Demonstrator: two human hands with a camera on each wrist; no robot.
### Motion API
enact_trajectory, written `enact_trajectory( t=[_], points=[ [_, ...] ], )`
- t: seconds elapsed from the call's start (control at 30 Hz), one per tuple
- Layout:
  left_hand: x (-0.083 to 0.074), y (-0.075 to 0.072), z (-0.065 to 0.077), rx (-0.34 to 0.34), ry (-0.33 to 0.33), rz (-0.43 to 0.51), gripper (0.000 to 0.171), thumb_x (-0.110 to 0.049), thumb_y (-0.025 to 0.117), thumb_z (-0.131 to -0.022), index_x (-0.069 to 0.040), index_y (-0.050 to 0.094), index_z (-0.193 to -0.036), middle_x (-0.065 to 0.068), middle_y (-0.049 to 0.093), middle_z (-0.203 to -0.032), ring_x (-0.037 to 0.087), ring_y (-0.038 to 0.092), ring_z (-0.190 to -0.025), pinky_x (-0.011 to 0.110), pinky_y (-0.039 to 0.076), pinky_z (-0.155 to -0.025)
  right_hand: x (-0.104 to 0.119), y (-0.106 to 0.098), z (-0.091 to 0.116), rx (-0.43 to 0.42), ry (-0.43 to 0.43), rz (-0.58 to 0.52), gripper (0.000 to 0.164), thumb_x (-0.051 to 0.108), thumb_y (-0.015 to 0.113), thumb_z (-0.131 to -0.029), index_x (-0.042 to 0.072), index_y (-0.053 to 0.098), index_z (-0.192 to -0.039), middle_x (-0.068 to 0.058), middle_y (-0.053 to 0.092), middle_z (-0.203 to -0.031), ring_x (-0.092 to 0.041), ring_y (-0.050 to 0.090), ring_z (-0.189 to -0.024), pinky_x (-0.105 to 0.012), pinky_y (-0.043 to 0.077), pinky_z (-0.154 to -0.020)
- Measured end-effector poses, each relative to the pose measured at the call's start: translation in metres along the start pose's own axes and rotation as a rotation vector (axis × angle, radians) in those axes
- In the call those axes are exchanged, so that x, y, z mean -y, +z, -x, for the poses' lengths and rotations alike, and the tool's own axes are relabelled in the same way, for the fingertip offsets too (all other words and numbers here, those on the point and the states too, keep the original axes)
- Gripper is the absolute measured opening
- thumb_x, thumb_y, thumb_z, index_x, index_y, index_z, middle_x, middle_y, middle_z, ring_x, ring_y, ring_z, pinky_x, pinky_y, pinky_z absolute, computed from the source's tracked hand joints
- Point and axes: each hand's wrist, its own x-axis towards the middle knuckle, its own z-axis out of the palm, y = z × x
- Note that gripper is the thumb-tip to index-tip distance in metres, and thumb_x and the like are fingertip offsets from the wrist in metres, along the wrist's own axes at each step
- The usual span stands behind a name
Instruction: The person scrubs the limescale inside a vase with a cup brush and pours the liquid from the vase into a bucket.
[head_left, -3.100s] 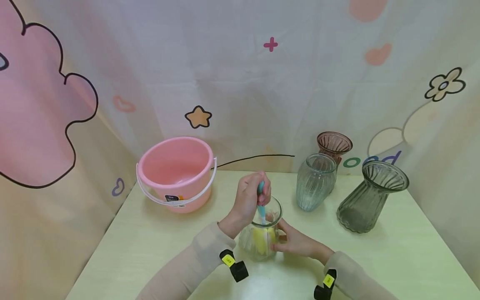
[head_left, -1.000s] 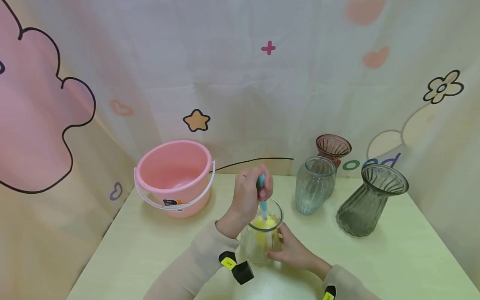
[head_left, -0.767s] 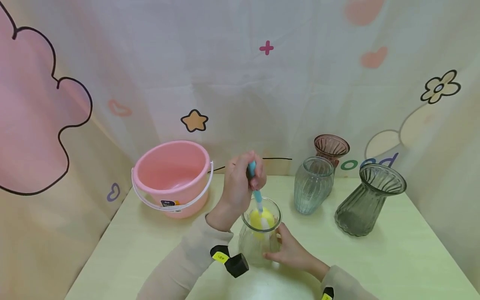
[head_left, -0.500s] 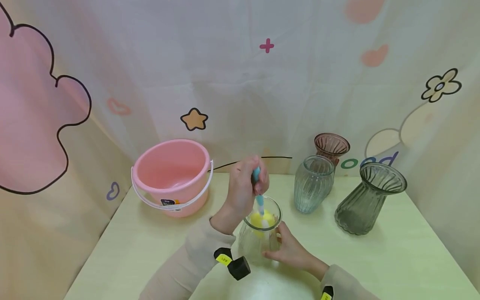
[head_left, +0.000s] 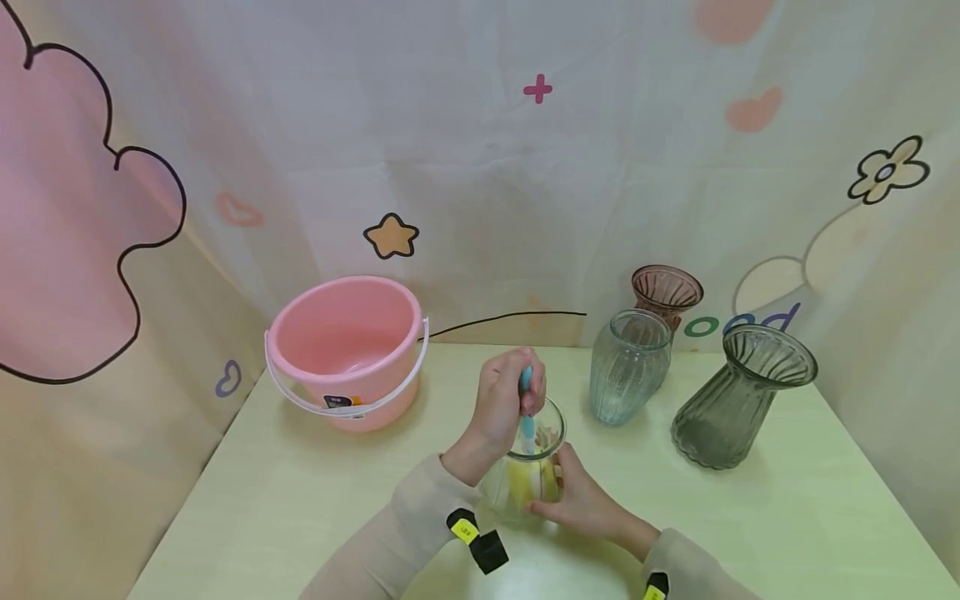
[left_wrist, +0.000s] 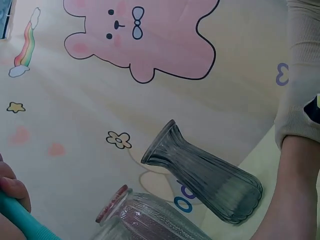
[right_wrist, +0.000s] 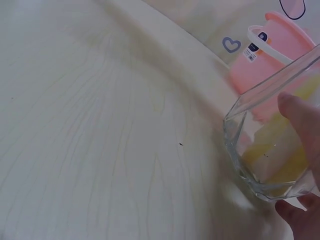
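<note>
My left hand (head_left: 504, 404) grips the turquoise handle (head_left: 527, 427) of a sponge bottle brush from above, over the mouth of a clear glass vase. Inside the vase the brush's yellow and white sponge head (head_left: 525, 479) sits low, pressed near the wall. My right hand (head_left: 588, 500) holds the clear glass vase (head_left: 495, 492) from the right, thumb in front and fingers behind. In the right wrist view the vase's faceted base (right_wrist: 250, 185) shows close over the table, sponge visible through the glass. The left wrist view catches only part of the left fingers (left_wrist: 12, 192) and handle.
A pink bucket (head_left: 352, 333) with a white handle stands at the back left. Back right are a bluish glass vase (head_left: 630, 375), a reddish vase (head_left: 667, 287) partly behind it, and a grey-green flared vase (head_left: 727, 408). A printed curtain (head_left: 487, 208) hangs behind the table.
The left hand drew the brush up until the yellow sponge reached the vase's mouth, then pushed it back down inside. The right hand keeps its hold on the vase, with little movement.
</note>
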Motion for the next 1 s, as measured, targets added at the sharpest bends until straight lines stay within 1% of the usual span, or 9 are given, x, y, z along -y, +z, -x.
enact_trajectory(
  t=[0.1,0.2,0.3,0.37,0.43,0.53,0.67,0.83,1.0],
  points=[
    [0.001,-0.001,0.001,0.021,-0.001,-0.005,0.035,-0.018,0.033,-0.089,-0.004,0.036,-0.057,-0.009,0.035,-0.045,0.007,0.029,-0.039,0.021,0.026,-0.04,0.0,-0.003,0.0,0.073,-0.022,0.003,0.093,0.025,0.074,-0.076,0.016,0.012,-0.144,-0.012,0.023,-0.145,-0.031,0.026,-0.132,-0.057,0.034,-0.098],
    [0.001,-0.001,0.002,0.026,0.0,-0.007,0.034,-0.018,0.033,-0.089,-0.002,0.036,-0.058,-0.009,0.035,-0.045,0.008,0.029,-0.039,0.022,0.025,-0.04,0.0,-0.009,-0.002,0.158,-0.014,-0.036,0.094,0.027,0.072,-0.078,0.024,0.007,-0.146,-0.007,0.015,-0.15,-0.028,0.017,-0.137,-0.056,0.031,-0.101],
    [0.0,-0.002,0.003,0.027,-0.001,0.001,0.033,-0.016,0.032,-0.088,-0.003,0.036,-0.059,-0.008,0.035,-0.045,0.008,0.029,-0.039,0.024,0.023,-0.039,-0.001,-0.016,-0.003,0.232,0.019,-0.084,0.092,0.024,0.07,-0.08,0.03,0.007,-0.146,-0.001,0.01,-0.152,-0.024,0.012,-0.139,-0.052,0.029,-0.105],
    [-0.001,-0.002,0.004,0.02,-0.001,0.011,0.033,-0.015,0.032,-0.089,-0.004,0.036,-0.058,-0.008,0.035,-0.045,0.008,0.029,-0.039,0.025,0.022,-0.038,-0.002,-0.02,-0.004,0.254,0.028,-0.101,0.091,0.02,0.07,-0.08,0.03,0.008,-0.146,0.001,0.011,-0.153,-0.024,0.012,-0.139,-0.05,0.03,-0.105],
    [-0.001,-0.003,0.004,0.013,0.001,0.022,0.034,-0.015,0.032,-0.089,-0.005,0.037,-0.057,-0.008,0.035,-0.045,0.008,0.028,-0.038,0.025,0.022,-0.038,-0.003,-0.021,-0.005,0.251,0.034,-0.103,0.091,0.019,0.07,-0.079,0.027,0.01,-0.146,-0.001,0.016,-0.151,-0.025,0.017,-0.138,-0.049,0.03,-0.105],
    [-0.003,-0.002,0.004,0.007,0.011,0.03,0.034,-0.015,0.032,-0.089,-0.005,0.037,-0.057,-0.008,0.035,-0.044,0.008,0.028,-0.038,0.026,0.021,-0.038,-0.005,-0.02,-0.004,0.207,0.026,-0.098,0.09,0.019,0.073,-0.076,0.02,0.015,-0.145,-0.006,0.026,-0.146,-0.03,0.028,-0.133,-0.05,0.033,-0.103],
    [-0.009,0.002,0.004,0.01,0.02,0.02,0.034,-0.014,0.033,-0.089,-0.003,0.036,-0.056,-0.008,0.035,-0.044,0.008,0.029,-0.038,0.025,0.023,-0.038,-0.006,-0.016,-0.004,0.145,0.022,-0.087,0.092,0.021,0.077,-0.073,0.014,0.018,-0.143,-0.01,0.029,-0.143,-0.034,0.035,-0.126,-0.054,0.036,-0.099],
    [-0.027,0.008,0.0,0.015,0.034,0.01,0.038,-0.014,0.033,-0.09,-0.004,0.036,-0.053,-0.008,0.036,-0.043,0.008,0.03,-0.038,0.023,0.025,-0.038,-0.004,-0.012,-0.003,0.105,0.045,-0.077,0.096,0.023,0.079,-0.07,0.012,0.017,-0.142,-0.012,0.026,-0.143,-0.04,0.032,-0.129,-0.059,0.036,-0.096],
    [-0.052,0.009,-0.012,0.036,0.075,0.029,0.04,-0.014,0.031,-0.091,-0.011,0.04,-0.052,-0.009,0.036,-0.044,0.009,0.029,-0.038,0.026,0.022,-0.038,-0.002,-0.01,-0.001,0.078,0.05,-0.082,0.099,0.022,0.08,-0.069,0.012,0.015,-0.142,-0.013,0.026,-0.143,-0.04,0.034,-0.127,-0.059,0.036,-0.096]
  ],
)
